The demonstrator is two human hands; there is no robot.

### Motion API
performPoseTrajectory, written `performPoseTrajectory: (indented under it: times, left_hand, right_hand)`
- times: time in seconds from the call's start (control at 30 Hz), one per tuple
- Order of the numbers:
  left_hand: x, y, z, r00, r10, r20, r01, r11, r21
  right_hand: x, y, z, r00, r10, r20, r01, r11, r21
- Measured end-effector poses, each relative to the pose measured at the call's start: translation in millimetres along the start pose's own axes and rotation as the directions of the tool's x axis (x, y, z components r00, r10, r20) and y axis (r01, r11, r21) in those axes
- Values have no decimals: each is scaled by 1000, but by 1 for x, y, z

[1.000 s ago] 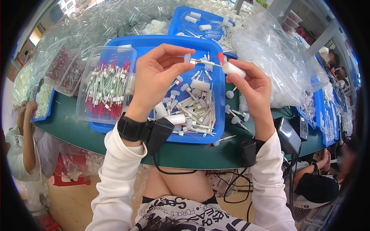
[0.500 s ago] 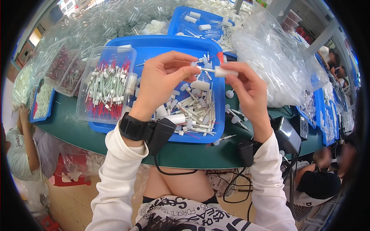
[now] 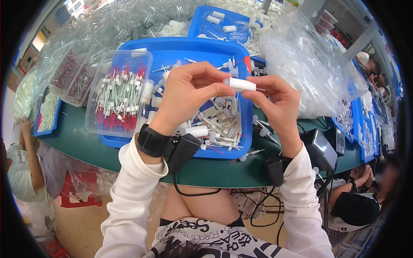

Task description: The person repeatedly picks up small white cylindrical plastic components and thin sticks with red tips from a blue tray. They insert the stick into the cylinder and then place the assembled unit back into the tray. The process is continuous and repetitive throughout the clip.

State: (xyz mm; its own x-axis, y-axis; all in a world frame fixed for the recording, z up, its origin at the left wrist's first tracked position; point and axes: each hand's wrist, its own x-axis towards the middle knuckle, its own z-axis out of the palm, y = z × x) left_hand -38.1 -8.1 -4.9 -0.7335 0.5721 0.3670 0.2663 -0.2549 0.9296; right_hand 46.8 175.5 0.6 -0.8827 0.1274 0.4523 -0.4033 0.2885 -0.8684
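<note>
Above the blue tray (image 3: 172,47) I hold a white plastic cylinder (image 3: 241,84) level between both hands. My left hand (image 3: 189,90) pinches its left end, where a pale translucent piece partly shows. The fingers of my right hand (image 3: 277,96) close on its right end, and a thin white tip sticks out there between them. Beneath my hands, thin white sticks (image 3: 215,122) with pale caps lie heaped in the tray. Another white cylinder (image 3: 195,131) rests among them.
A clear plastic box (image 3: 118,101) of red-and-white thin pieces sits on the tray's left side. Clear bags (image 3: 301,69) are piled at right. A black device (image 3: 320,150) stands at the table's right, with cables. Other people sit on both sides.
The white cylinder has moved left to meet my left hand. The thin stick that spanned the gap between my hands no longer shows there. A tip now protrudes at the cylinder's right end.
</note>
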Motion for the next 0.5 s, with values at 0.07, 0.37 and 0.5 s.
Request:
performPoseTrajectory:
  times: [0.07, 0.37, 0.5]
  left_hand:
    - [0, 0, 0, 1000, 11, 0, -11, 1000, 8]
    - [7, 2, -8, 984, 21, -178, -19, 1000, 13]
    - [7, -1, -7, 974, 11, -227, -5, 1000, 28]
  right_hand:
    - [0, 2, 1, 1000, 1, -1, -1, 1000, 22]
    - [-3, -5, 6, 991, -110, 82, 134, 665, -734]
    - [-19, -9, 17, 978, -61, 201, 204, 505, -839]
